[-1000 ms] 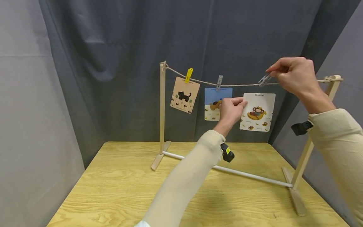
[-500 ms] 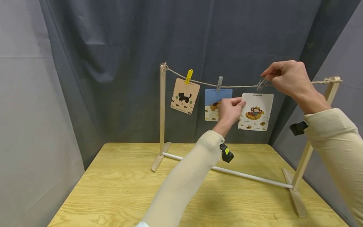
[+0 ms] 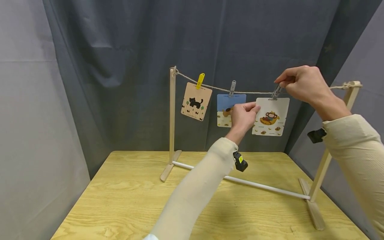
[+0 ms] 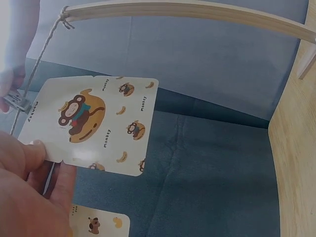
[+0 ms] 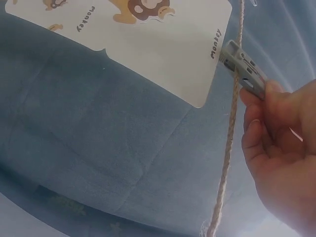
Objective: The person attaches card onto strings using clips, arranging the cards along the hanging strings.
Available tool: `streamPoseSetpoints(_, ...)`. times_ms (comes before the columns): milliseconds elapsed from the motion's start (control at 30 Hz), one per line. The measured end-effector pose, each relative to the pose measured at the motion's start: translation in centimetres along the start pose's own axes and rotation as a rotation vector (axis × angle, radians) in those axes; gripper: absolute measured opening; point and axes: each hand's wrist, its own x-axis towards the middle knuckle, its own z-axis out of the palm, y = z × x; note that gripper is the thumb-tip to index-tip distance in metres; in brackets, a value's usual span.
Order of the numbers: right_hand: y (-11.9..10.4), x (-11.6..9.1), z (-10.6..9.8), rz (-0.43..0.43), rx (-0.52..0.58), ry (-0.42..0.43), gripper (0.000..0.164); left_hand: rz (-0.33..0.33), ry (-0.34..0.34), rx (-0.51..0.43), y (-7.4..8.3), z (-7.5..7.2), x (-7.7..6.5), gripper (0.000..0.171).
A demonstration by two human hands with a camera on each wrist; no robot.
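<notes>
A white monkey card hangs just under the rope, its left edge pinched between thumb and fingers of my left hand. Above it, my right hand pinches a grey clothespin by its handle end. In the right wrist view the clothespin lies across the rope, its tip at the card's top edge beside the printed word. Whether its jaws have the card between them I cannot tell. In the left wrist view my thumb lies on the front of the card.
A yellow clothespin holds a black cat card on the rope. Another grey clothespin holds a blue dog card, partly behind my left hand. The wooden stand with a white bottom bar rests on the table.
My right hand has brought the clothespin left and down along the rope to the card's top edge. The monkey card has shifted slightly left and up, still in my left hand.
</notes>
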Motion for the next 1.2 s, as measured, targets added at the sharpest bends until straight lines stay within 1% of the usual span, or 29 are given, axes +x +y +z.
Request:
streamPoseSetpoints(267, -0.3, 0.1, -0.1, -0.002, -0.026, -0.038, 0.028, 0.004, -0.016, -0.017, 0.3, -0.1, -0.1, 0.010)
streamPoseSetpoints(467, -0.4, 0.1, -0.2, 0.019, -0.032, -0.115, 0.038, 0.008, -0.017, -0.017, 0.5, -0.3, -0.1, 0.011)
streamPoseSetpoints(567, -0.3, 0.2, -0.1, 0.026, -0.032, -0.138, 0.041, 0.005, -0.013, -0.020, 0.5, -0.4, 0.0, 0.011)
streamPoseSetpoints(767, -0.2, 0.3, 0.1, 0.020, -0.028, -0.133, 0.043, 0.004, -0.003, -0.011, 0.3, -0.6, 0.1, 0.011)
streamPoseSetpoints(933, -0.2, 0.4, 0.2, 0.020, -0.027, -0.139, 0.043, 0.016, -0.012, -0.014, 0.1, -1.0, 0.3, 0.008)
streamPoseSetpoints(1067, -0.3, 0.4, 0.4, 0.032, -0.022, -0.147, 0.044, 0.027, -0.028, -0.027, -0.2, -1.6, 0.2, 0.010)
streamPoseSetpoints(1200, -0.4, 0.4, 0.5, 0.039, -0.018, -0.143, 0.045, 0.065, -0.054, -0.008, -0.7, -2.4, 0.0, 0.013)
